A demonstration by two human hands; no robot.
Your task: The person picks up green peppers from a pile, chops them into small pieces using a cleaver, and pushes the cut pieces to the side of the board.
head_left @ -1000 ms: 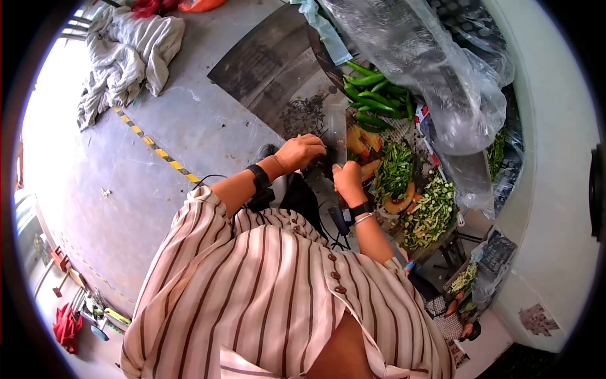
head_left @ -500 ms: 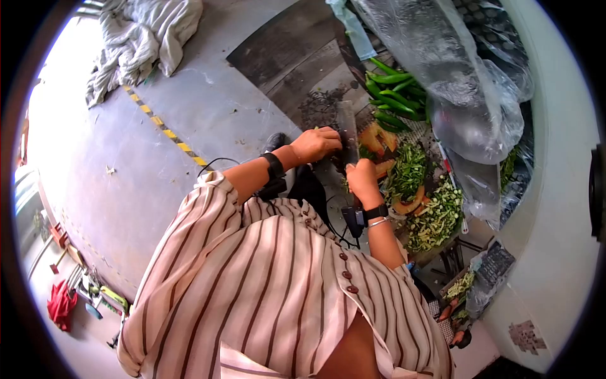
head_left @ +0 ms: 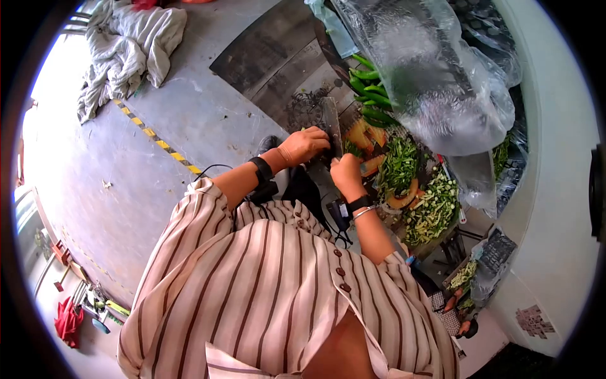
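Observation:
A broad-bladed knife (head_left: 332,123) stands with its blade pointing away from me, and my right hand (head_left: 347,174) is wrapped round its handle. Close beside the blade on the left, my left hand (head_left: 304,145) has its fingers curled down. A speck of green shows at those fingers, but what they hold is hidden. Right of the knife lie chopped green pieces (head_left: 399,165) and a paler chopped heap (head_left: 435,208). Whole long green peppers (head_left: 374,91) are piled beyond them. Orange-brown patterned patches (head_left: 366,134) show on the surface near the blade.
Clear plastic sheeting (head_left: 435,82) bulges over the right side, next to the wall. The dark wooden tabletop (head_left: 252,47) extends ahead. A crumpled pale cloth (head_left: 136,47) lies at upper left, near yellow-black floor tape (head_left: 148,131). Another person (head_left: 447,309) is at lower right.
The whole view has shifted slightly, so hands and table appear further left. Both hands keep their grip and place beside the knife. The plastic sheeting now covers more of the peppers.

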